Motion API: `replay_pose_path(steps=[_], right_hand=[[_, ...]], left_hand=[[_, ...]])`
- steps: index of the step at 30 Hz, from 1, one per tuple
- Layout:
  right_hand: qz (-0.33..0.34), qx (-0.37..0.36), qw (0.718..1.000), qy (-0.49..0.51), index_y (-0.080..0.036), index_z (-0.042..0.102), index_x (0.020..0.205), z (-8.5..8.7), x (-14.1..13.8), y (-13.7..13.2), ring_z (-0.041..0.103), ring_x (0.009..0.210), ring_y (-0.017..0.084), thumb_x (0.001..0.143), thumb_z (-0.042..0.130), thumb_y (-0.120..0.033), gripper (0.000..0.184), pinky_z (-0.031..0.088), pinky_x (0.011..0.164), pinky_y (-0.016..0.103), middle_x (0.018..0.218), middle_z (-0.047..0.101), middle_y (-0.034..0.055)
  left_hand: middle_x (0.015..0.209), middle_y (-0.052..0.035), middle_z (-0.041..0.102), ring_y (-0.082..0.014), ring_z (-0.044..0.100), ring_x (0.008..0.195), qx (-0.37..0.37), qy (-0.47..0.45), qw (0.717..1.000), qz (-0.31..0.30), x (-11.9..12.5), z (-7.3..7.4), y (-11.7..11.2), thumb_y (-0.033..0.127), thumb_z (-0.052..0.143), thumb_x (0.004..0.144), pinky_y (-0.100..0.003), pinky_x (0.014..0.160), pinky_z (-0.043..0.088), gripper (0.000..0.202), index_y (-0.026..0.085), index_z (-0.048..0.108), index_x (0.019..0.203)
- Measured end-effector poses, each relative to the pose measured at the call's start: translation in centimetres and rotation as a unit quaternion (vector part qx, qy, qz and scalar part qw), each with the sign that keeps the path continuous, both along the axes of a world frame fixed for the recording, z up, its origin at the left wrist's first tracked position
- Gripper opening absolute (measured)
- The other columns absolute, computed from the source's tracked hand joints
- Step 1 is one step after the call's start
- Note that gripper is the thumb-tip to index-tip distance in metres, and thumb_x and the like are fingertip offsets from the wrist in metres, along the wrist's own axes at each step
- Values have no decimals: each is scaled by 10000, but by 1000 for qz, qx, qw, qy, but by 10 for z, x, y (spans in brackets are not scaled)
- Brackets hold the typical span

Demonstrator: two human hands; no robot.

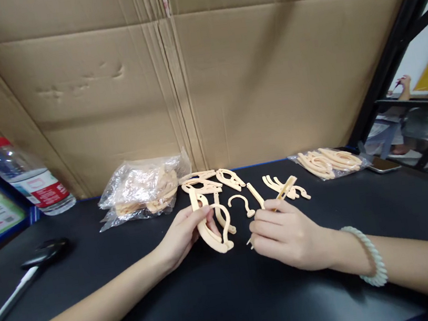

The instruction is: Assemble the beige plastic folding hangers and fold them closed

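Observation:
My left hand is closed on a beige folding hanger, pinching a curved arm with the hook at its right. In my right hand is a beige slotted bar, its end sticking up past the fingers. A thin pale tip pokes out below that fist; I cannot tell whether it is the same piece. Between and beyond the hands lie a loose hook, a straight bar and several curved arms. Farther back are assembled folded hangers.
A clear plastic bag of hanger parts lies back left, another bag back right near a phone. A water bottle and a black device with a white cable are left. Cardboard walls the back; a person sits beyond the rack.

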State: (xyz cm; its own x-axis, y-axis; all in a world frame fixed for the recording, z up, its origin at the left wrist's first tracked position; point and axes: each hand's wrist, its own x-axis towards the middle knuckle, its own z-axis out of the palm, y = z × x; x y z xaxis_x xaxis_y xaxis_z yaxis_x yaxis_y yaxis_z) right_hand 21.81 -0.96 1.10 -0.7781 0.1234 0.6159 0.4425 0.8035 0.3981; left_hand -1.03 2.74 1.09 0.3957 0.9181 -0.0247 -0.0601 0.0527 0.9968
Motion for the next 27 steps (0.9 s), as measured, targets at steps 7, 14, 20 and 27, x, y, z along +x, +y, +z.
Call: replay_pose_path(steps=[7, 14, 20, 27], right_hand=[[-99, -141, 976, 133, -200, 559, 1100, 30, 43, 30, 587, 837, 187, 936, 478, -151, 190, 381, 854, 392, 958, 682, 62], [-95, -310, 946, -18, -211, 646, 903, 36, 59, 42, 555, 1024, 212, 871, 577, -120, 118, 397, 914, 398, 953, 666, 42], [-78, -406, 909, -62, -181, 651, 905, 29, 54, 41, 591, 939, 180, 803, 599, -10, 206, 447, 884, 351, 917, 669, 30], [-76, -445, 892, -36, -165, 641, 912, 31, 52, 38, 639, 825, 145, 801, 567, 22, 229, 497, 775, 285, 905, 676, 30]], left_hand=[[582, -53, 696, -167, 649, 535, -14, -26, 1000, 4, 0, 2, 0, 404, 660, 821, -245, 567, 488, 313, 147, 559, 674], [593, -57, 701, -162, 652, 538, -12, -36, 999, -8, 1, 5, -1, 393, 647, 838, -241, 571, 505, 311, 147, 547, 676], [585, -52, 693, -163, 648, 533, -13, -39, 999, -8, 1, 3, 0, 381, 656, 830, -246, 564, 507, 300, 148, 546, 676], [594, -59, 703, -166, 655, 539, -9, -40, 999, -17, 0, 2, 0, 384, 649, 834, -245, 569, 509, 298, 149, 546, 683]])
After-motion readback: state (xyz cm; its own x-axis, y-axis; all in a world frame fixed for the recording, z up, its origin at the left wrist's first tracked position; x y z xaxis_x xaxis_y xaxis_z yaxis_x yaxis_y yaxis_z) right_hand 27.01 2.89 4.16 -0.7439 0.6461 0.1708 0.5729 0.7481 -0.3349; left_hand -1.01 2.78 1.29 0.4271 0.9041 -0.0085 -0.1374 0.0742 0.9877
